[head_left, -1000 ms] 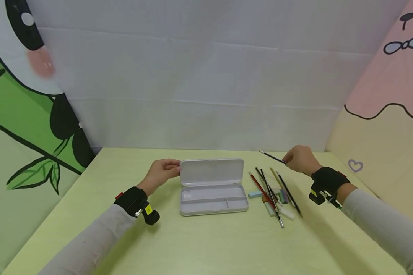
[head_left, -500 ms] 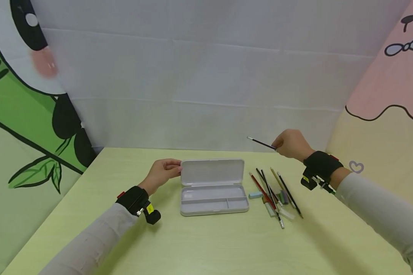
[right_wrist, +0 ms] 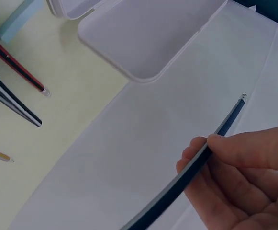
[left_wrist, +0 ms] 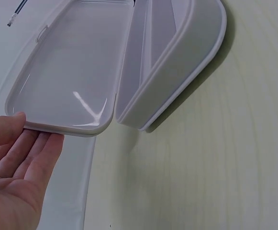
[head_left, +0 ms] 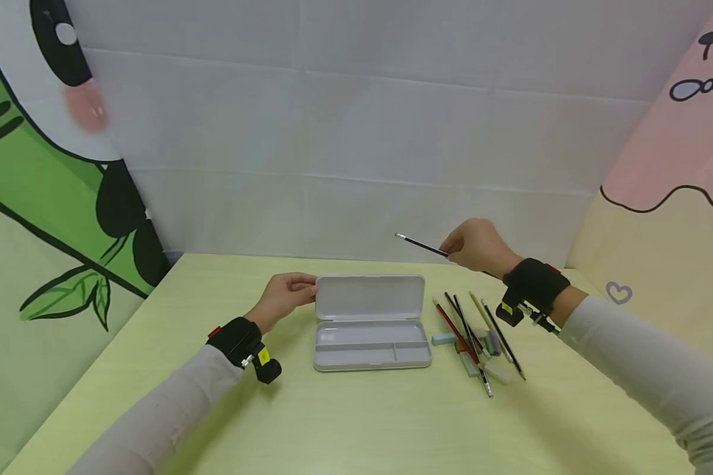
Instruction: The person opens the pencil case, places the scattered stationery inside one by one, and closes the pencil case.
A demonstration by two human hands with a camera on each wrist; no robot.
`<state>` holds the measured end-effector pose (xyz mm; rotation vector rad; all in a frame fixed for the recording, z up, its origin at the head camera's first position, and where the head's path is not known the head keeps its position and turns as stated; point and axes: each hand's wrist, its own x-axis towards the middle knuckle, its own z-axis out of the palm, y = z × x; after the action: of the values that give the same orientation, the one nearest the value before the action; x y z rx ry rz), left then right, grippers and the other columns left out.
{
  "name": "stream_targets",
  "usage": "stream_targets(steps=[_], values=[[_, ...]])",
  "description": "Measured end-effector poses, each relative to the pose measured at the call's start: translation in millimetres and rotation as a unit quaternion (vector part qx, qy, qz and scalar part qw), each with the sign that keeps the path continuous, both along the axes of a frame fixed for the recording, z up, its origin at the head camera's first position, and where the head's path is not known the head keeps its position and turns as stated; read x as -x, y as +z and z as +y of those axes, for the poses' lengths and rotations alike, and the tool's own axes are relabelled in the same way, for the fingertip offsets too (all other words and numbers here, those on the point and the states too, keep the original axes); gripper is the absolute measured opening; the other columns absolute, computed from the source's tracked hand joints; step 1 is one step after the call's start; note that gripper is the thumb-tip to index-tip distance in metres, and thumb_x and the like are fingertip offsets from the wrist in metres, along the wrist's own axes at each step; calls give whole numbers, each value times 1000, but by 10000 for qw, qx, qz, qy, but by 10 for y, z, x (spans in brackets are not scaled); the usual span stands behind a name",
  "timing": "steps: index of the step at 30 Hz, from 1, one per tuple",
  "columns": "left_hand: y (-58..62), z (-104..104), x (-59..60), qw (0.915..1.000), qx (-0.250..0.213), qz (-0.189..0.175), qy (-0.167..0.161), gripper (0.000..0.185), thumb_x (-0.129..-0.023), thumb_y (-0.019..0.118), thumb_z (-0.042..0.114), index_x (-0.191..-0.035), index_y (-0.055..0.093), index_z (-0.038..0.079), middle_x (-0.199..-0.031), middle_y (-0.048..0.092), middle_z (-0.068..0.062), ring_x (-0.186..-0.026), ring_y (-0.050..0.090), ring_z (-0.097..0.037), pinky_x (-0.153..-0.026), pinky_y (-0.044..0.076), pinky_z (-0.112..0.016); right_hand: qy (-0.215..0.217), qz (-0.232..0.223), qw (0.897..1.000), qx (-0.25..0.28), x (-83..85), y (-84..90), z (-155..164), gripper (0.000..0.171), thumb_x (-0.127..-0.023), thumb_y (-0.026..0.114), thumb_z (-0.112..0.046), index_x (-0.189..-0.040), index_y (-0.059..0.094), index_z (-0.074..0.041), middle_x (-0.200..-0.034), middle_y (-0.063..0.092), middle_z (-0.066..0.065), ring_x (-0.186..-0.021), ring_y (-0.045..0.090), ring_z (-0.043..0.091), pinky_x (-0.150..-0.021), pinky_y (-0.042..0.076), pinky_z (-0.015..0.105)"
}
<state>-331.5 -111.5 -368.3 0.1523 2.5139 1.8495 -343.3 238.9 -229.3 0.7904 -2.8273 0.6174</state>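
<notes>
A white pencil case (head_left: 371,356) lies open on the table, its lid (head_left: 370,297) standing up at the back. My left hand (head_left: 282,298) pinches the lid's left edge, thumb on the inner side and fingers behind, as the left wrist view shows. Up in the air, right of the lid and higher than it, my right hand (head_left: 478,247) pinches a dark pencil (right_wrist: 191,170) between thumb and fingers. The pencil's eraser end points left. Both compartments of the case's base are bare in the head view.
Right of the case lies a loose pile of several pencils (head_left: 451,323), one red and one yellow among them. Under and beside them are eraser-like blocks, including a light blue block (head_left: 443,338) and a white block (head_left: 498,374). A pale wall sheet (head_left: 333,218) rises behind the table.
My right hand has lifted the dark pencil and carried it left, from above the pile toward the lid. The left hand stays on the lid; the view has shifted slightly.
</notes>
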Motion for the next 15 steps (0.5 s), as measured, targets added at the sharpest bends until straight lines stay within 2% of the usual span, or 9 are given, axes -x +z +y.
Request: stream_targets(steps=[7,15], values=[[13,6,29,9999,-19,-97,57,37,-95,61,14,-127,57,-3,-126,63,-23,-103,70,-22,-101,54,-42,484,-61,9986,206,-32,-48,-212,16,-83,65,6,-96,73,5,-92,73,22,-84,68,33,-69,59,33],[22,18,39,9997,-58,-164,196,36,-94,61,13,-126,57,-5,-125,63,-24,-102,71,-21,-100,54,-40,992,-135,9950,14,-23,-143,-487,14,-79,69,6,-91,75,1,-88,74,17,-80,70,26,-70,60,31]])
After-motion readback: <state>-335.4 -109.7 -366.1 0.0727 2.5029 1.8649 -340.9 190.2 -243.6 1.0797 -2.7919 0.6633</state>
